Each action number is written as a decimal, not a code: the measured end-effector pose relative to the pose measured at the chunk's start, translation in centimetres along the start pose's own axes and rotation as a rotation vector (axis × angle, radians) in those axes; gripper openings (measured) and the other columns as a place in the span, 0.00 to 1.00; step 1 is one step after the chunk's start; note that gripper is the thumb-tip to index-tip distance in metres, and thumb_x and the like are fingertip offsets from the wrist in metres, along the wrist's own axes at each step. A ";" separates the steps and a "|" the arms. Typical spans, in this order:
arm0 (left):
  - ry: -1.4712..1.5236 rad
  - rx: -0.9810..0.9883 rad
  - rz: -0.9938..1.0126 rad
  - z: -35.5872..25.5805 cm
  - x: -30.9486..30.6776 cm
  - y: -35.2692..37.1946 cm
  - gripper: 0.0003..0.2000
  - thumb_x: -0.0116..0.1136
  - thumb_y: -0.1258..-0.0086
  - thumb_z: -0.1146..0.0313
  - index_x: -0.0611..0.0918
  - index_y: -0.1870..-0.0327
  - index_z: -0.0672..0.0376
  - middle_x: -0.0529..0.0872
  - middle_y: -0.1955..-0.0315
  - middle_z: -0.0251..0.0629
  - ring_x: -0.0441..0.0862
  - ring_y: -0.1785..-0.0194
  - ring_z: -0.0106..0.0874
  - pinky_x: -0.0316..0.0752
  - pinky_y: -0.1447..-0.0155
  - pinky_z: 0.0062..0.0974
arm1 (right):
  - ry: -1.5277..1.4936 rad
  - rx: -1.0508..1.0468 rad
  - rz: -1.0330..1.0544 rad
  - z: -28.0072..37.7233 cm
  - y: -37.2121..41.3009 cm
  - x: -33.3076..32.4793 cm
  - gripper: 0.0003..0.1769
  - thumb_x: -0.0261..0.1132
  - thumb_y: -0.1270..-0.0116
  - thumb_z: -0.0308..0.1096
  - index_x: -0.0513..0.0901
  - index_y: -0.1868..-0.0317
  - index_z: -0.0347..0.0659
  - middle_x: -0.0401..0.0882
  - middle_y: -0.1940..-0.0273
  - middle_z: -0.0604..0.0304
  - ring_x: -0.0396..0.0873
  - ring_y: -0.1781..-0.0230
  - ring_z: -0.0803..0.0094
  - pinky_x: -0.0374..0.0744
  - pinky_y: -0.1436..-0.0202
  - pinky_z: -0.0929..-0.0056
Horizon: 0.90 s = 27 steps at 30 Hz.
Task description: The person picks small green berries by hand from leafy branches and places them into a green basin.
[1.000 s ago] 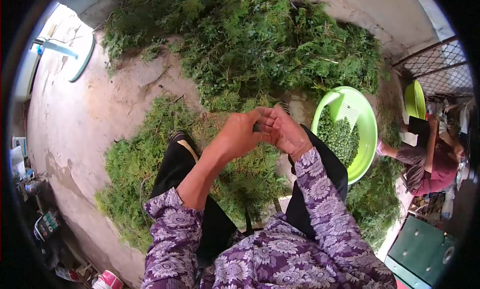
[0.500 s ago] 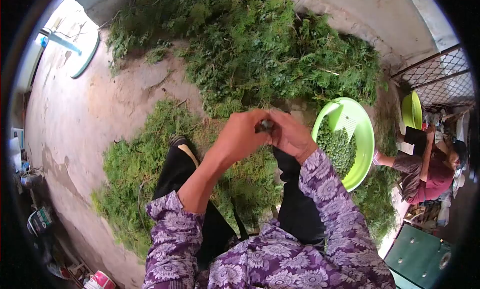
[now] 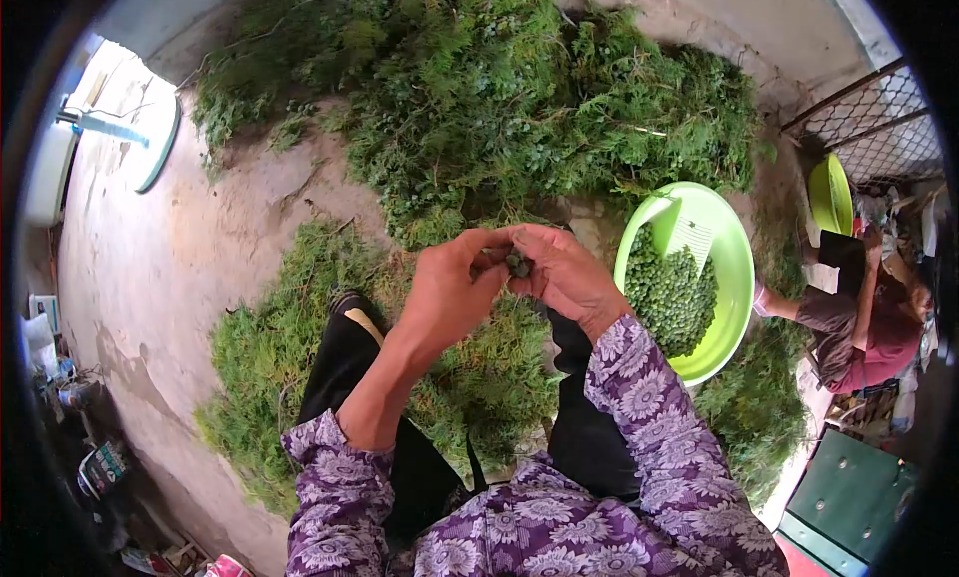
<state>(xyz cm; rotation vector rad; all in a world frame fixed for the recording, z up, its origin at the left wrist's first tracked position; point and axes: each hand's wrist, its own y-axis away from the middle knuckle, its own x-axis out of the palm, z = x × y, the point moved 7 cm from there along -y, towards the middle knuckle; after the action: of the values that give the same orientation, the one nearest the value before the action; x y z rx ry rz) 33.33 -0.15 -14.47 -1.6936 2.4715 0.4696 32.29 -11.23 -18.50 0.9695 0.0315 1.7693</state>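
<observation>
My left hand [image 3: 455, 289] and my right hand [image 3: 567, 275] meet above my lap, fingers curled in and fingertips touching. Between them shows a small cluster of green berries [image 3: 517, 265], pinched at the fingertips and partly covered by my fingers. Right of my hands stands a light green basin [image 3: 737, 287], with many round green berries [image 3: 671, 297] inside. A ribbed panel [image 3: 689, 235] is at the basin's upper part. Cut leafy evergreen branches [image 3: 489, 377] lie below my hands, between my legs.
A large heap of evergreen branches [image 3: 479, 107] lies along the wall. At right another person [image 3: 869, 327] sits near a second green basin [image 3: 829, 197] and a wire mesh panel [image 3: 879, 127]. A dark green box [image 3: 844, 497] stands lower right; a round stand base [image 3: 160, 137] is upper left.
My hands have shifted slightly left and down, and the fingers have turned so the berry cluster shows more. The view has shifted a little; the basin stays where it stood.
</observation>
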 end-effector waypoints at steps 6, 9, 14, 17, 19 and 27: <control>0.001 -0.096 0.072 -0.6 0.6 -0.2 0.14 0.55 0.40 0.72 0.74 0.54 0.66 0.78 0.76 0.31 0.73 0.75 0.17 0.69 0.72 0.17 | 0.057 -0.028 -0.148 3.5 1.4 -4.0 0.16 0.58 0.38 0.38 0.74 0.53 0.39 0.75 0.68 0.64 0.71 0.73 0.82 0.70 0.73 0.86; 0.253 -0.202 0.104 -0.5 1.1 0.2 0.14 0.54 0.39 0.70 0.74 0.55 0.68 0.76 0.77 0.30 0.71 0.77 0.17 0.69 0.73 0.18 | 0.026 -0.287 -0.375 7.1 3.8 -9.0 0.14 0.56 0.38 0.30 0.73 0.53 0.33 0.72 0.70 0.64 0.67 0.78 0.82 0.66 0.79 0.87; 0.455 -0.192 -0.044 0.0 -1.0 0.1 0.13 0.54 0.38 0.68 0.75 0.56 0.67 0.78 0.76 0.34 0.74 0.79 0.20 0.68 0.74 0.18 | 0.607 -0.421 -1.061 10.0 10.9 -19.4 0.17 0.57 0.42 0.33 0.75 0.52 0.34 0.78 0.67 0.57 0.74 0.74 0.74 0.72 0.72 0.80; 0.561 -0.166 -0.130 0.1 -3.1 0.0 0.13 0.54 0.37 0.67 0.75 0.56 0.66 0.79 0.76 0.35 0.74 0.80 0.22 0.68 0.75 0.18 | 1.381 -0.064 -1.333 8.2 14.4 -28.1 0.24 0.59 0.46 0.45 0.77 0.54 0.36 0.78 0.60 0.46 0.76 0.61 0.57 0.73 0.57 0.65; 0.711 -0.155 -0.216 0.3 -4.3 -0.2 0.11 0.52 0.36 0.69 0.75 0.57 0.66 0.78 0.75 0.35 0.73 0.80 0.21 0.68 0.76 0.18 | 1.563 0.162 -1.324 6.1 14.4 -29.7 0.25 0.59 0.48 0.48 0.78 0.55 0.36 0.77 0.59 0.43 0.75 0.57 0.53 0.72 0.52 0.62; 0.842 -0.174 -0.285 0.5 -6.0 0.4 0.10 0.50 0.35 0.69 0.75 0.58 0.65 0.77 0.75 0.33 0.71 0.80 0.20 0.69 0.75 0.19 | 1.202 0.076 -0.848 4.1 3.5 -23.4 0.22 0.59 0.47 0.47 0.80 0.58 0.40 0.78 0.58 0.49 0.75 0.54 0.57 0.71 0.51 0.66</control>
<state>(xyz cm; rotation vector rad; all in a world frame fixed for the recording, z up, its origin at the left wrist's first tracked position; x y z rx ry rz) 35.09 5.46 -13.30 -2.6958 2.6293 -0.1071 34.53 -33.18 -27.95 -0.2084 1.0964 1.2810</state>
